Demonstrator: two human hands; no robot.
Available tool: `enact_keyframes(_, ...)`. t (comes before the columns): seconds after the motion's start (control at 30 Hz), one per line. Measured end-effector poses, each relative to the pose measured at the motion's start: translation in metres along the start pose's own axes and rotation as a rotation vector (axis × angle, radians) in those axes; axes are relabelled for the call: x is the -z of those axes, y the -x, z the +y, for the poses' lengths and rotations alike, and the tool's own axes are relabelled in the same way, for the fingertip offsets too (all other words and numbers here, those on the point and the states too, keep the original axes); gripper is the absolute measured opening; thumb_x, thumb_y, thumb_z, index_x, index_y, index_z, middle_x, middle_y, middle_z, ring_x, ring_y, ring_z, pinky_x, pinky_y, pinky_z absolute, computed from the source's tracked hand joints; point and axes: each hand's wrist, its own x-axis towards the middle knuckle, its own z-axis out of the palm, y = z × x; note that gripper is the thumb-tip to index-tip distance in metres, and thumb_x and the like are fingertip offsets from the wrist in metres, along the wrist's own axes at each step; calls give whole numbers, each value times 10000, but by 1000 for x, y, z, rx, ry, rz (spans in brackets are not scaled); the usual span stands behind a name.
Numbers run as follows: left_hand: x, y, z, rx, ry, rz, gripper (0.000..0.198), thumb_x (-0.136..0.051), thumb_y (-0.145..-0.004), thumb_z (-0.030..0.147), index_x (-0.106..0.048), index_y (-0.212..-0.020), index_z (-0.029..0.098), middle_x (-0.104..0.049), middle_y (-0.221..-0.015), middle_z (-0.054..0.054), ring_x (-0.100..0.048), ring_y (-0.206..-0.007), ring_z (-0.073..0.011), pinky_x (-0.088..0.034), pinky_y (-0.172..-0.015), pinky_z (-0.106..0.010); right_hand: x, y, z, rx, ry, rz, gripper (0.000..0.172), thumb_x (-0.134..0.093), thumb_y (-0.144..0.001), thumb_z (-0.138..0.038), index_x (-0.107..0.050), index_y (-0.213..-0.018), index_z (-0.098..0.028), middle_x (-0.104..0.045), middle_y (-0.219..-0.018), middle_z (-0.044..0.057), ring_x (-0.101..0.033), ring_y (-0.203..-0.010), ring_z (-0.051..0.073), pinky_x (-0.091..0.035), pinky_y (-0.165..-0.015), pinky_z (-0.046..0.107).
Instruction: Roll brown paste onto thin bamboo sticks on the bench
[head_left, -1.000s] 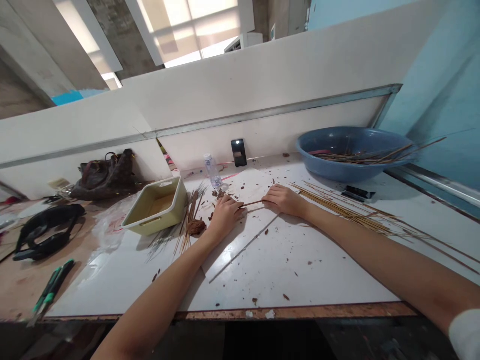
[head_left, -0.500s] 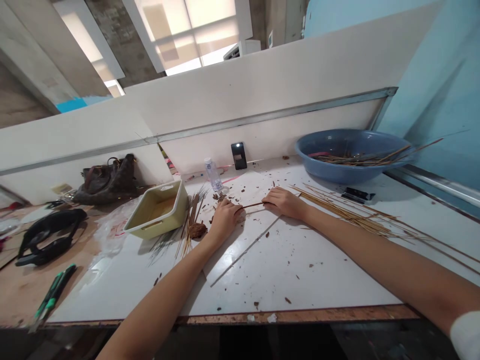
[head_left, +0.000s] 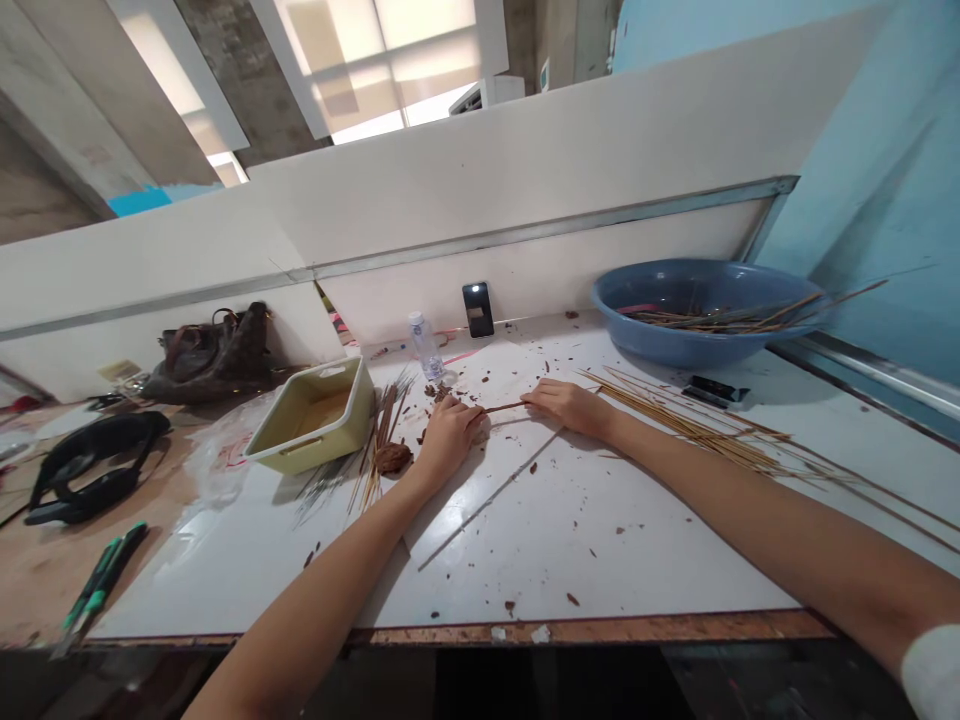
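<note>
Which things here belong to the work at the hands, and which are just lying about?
Work: left hand, right hand, thin brown stick between them, sticks beside the right hand, blue basin of sticks, brown fibrous clump.
Lying about: plastic water bottle, phone, dark handbag, green-handled tools.

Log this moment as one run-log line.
left hand: thin brown stick | right hand: same stick | nearby: brown scraps

Phone (head_left: 478, 309) propped against partition (head_left: 525, 250) at 12; water bottle (head_left: 427, 347) placed nearby; dark handbag (head_left: 214, 358), seemingly leather, set at 10; green-handled tools (head_left: 101, 585) left at 8.
</note>
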Motion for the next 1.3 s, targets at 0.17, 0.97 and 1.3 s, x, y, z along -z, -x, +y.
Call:
enact_keyframes(0.17, 2, -1, 2, -29, -8, -45, 209, -649, -1092, 276, -845, -1036, 230, -798, -885, -88, -629, -958, -293, -514, -878, -422, -5, -2, -1, 12, 36, 15, 321, -518, -1162, -284, -706, -1385, -152, -785, -1042, 139, -713, -982, 299, -637, -881, 472)
enact_keyframes(0.97, 3, -2, 5, -43, -6, -36, 200, -639, -1106, 274, -816, -1025, 227, -804, -944, -83, -658, -977, -273, -531, -902, -406, 1, -4, -6, -10, 217, 24, 348, -529, -1137, -221, -695, -1428, -127, -800, -1198, 164, -678, -1046, 321, -579, -941, 499)
enact_keyframes(1.3, 2, -2, 7, -54, -9, -55, 235, -618, -1116, 290, -823, -1026, 218, -812, -947, -97, -651, -983, -292, -548, -914, -443, 4, -2, -8, 7, 170, -13, 318, -483, -1125, -132, -762, -1278, -117, -799, -1053, 146, -686, -1013, 305, -586, -916, 464)
